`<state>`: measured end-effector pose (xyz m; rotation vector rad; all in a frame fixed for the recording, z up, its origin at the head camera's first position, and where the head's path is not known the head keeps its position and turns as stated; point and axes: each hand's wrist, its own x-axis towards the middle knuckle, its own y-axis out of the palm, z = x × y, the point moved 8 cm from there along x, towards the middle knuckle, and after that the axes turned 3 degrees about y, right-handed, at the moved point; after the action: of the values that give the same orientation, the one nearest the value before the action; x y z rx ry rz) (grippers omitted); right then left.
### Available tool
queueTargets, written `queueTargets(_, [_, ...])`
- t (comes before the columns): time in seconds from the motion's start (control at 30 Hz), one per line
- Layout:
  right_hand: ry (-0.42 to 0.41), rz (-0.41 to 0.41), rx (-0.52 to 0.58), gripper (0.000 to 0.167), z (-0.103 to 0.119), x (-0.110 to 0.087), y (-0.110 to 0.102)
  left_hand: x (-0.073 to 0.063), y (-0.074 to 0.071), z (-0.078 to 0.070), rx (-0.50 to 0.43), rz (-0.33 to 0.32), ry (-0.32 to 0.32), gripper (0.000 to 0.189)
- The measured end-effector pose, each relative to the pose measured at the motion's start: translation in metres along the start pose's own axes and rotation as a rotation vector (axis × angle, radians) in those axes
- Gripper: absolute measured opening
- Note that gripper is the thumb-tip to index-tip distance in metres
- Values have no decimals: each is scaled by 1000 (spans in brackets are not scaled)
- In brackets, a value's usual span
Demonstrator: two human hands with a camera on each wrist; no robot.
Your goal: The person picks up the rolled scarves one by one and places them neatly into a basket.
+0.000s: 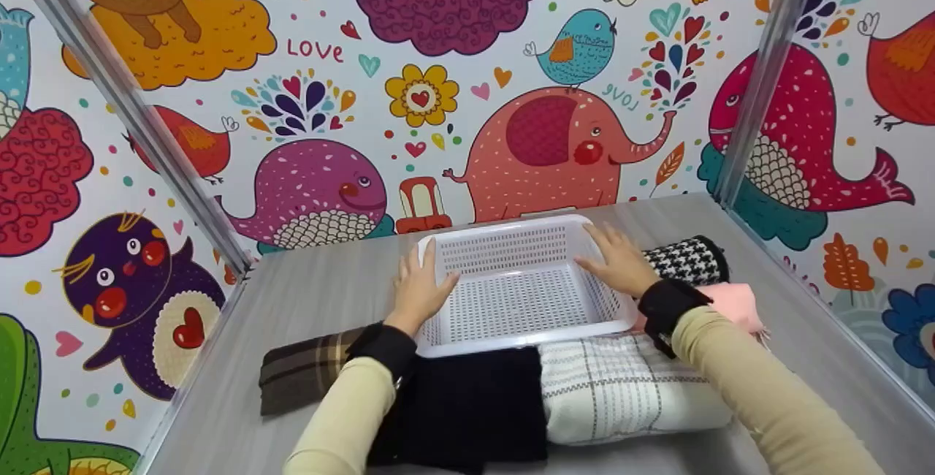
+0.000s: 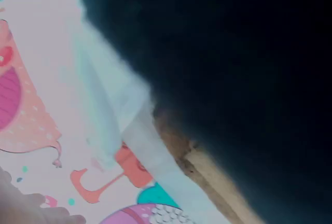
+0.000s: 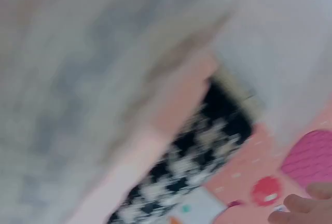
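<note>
A white perforated plastic basket [image 1: 511,337] stands on the table with nothing inside it. My left hand [image 1: 420,289] is at its left rim, fingers straight and thumb spread toward the inside. At the right rim is my right hand [image 1: 619,263], also with extended fingers, its thumb over the inside. Whether either hand bears on the rim is hard to tell. In front lie a brown plaid folded cloth [image 1: 303,373], a black folded cloth [image 1: 475,405] and a white plaid folded cloth [image 1: 628,391]. The wrist views are blurred; fingers show at their lower corners.
Right of the basket lie a black-and-white houndstooth roll [image 1: 683,259] and a pink fringed cloth [image 1: 734,305], partly hidden by my right arm. Printed wall panels [image 1: 329,95] with metal posts [image 1: 760,73] enclose the grey table [image 1: 321,278].
</note>
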<state>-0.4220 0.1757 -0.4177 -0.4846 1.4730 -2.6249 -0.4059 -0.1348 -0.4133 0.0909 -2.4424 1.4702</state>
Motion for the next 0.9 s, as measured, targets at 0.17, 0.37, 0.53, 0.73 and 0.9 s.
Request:
queueTargets(0.17, [-115, -16, 53, 70, 45, -11, -2, -15, -11, 2, -5, -12, 32, 74])
queueTargets(0.37, [-216, -10, 133, 69, 93, -36, 2, -50, -22, 10, 20, -10, -42, 77])
queueTargets(0.53, [-283, 29, 168, 69, 125, -62, 18, -94, -25, 15, 34, 68, -35, 78])
queueTargets(0.73, [-376, 187, 95, 68, 151, -97, 58, -137, -24, 29, 2, 205, 70, 82])
queueTargets(0.9, [-525, 266, -140, 62, 161, -112, 93, -153, -20, 46, 13, 333, 151, 86])
